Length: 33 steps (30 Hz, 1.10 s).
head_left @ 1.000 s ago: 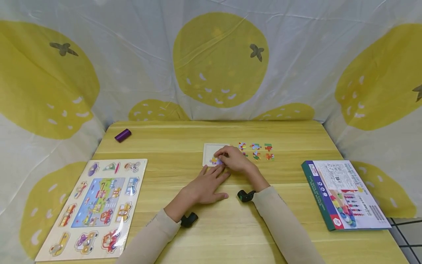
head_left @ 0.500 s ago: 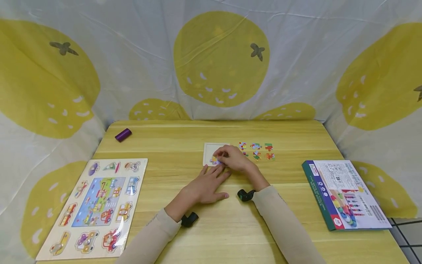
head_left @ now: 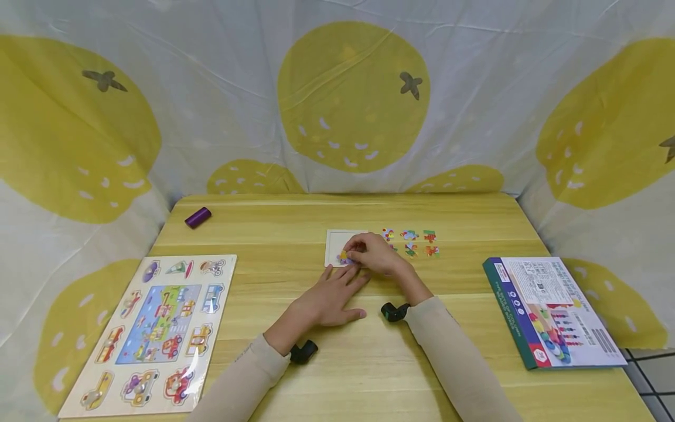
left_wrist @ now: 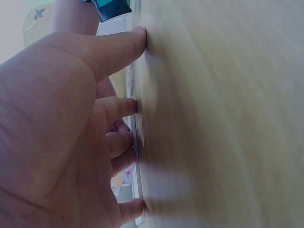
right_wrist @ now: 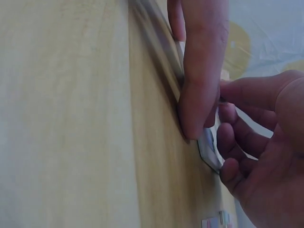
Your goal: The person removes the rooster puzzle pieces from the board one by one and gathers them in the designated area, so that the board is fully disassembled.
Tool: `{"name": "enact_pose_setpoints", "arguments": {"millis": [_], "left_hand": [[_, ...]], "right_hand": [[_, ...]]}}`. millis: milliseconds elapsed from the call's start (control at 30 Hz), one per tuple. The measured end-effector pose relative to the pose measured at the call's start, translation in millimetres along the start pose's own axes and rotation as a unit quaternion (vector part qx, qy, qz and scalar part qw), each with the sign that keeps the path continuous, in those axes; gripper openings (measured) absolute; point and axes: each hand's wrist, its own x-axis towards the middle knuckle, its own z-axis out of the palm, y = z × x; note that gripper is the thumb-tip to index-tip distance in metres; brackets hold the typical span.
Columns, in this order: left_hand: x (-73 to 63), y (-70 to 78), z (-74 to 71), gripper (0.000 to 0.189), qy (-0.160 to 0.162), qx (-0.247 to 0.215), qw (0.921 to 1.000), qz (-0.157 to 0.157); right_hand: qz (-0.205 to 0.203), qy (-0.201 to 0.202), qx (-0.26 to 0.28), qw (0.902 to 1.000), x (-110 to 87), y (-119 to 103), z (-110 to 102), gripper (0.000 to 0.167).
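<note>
A small white puzzle tray (head_left: 336,239) lies on the table, partly covered by both hands. My right hand (head_left: 375,254) reaches over its right side, and its thumb and index finger pinch a small puzzle piece (head_left: 344,257) with yellow and lilac colours. In the right wrist view a thin edge of something shows between the thumb and fingers of the right hand (right_wrist: 263,147). Spread flat, my left hand (head_left: 328,300) touches the tray's near edge with its fingertips. The left wrist view shows the left hand (left_wrist: 57,128) with its fingertips down at that edge.
Several loose puzzle pieces (head_left: 409,235) lie right of the tray, one partly behind the right hand. A wooden vehicle puzzle board (head_left: 215,316) is at the left, a boxed toy (head_left: 551,310) at the right. A purple cylinder (head_left: 198,217) lies at the back left.
</note>
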Motion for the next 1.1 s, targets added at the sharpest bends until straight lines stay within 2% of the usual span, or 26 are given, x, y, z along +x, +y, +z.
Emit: {"name": "enact_pose_setpoints", "arguments": {"millis": [167, 333, 567, 733, 900, 1100], "left_hand": [[0.6, 0.1, 1.5, 0.079, 0.003, -0.001, 1.0000, 0.000], [1.4, 0.6, 2.0, 0.079, 0.009, 0.000, 1.0000, 0.001], [1.0, 1.7, 3.2, 0.079, 0.012, -0.002, 0.9999, 0.000], [1.2, 2.0, 3.8, 0.079, 0.016, -0.006, 0.9999, 0.001], [2.4, 1.3, 3.9, 0.080, 0.015, -0.009, 0.9998, 0.002], [1.4, -1.3, 3.4, 0.081, 0.013, -0.006, 0.9999, 0.003]], "right_hand": [[0.003, 0.006, 0.029, 0.9996, -3.0, 3, -5, 0.011], [0.004, 0.027, 0.024, 0.9993, -12.3, 7, -15, 0.014], [-0.008, 0.039, 0.027, 0.9989, -35.0, 12, -30, 0.018], [0.010, 0.054, 0.028, 0.9981, -54.0, 14, -44, 0.019], [0.024, 0.074, 0.008, 0.9969, -70.4, 28, -54, 0.018], [0.035, 0.079, 0.002, 0.9963, -87.9, 39, -64, 0.020]]}}
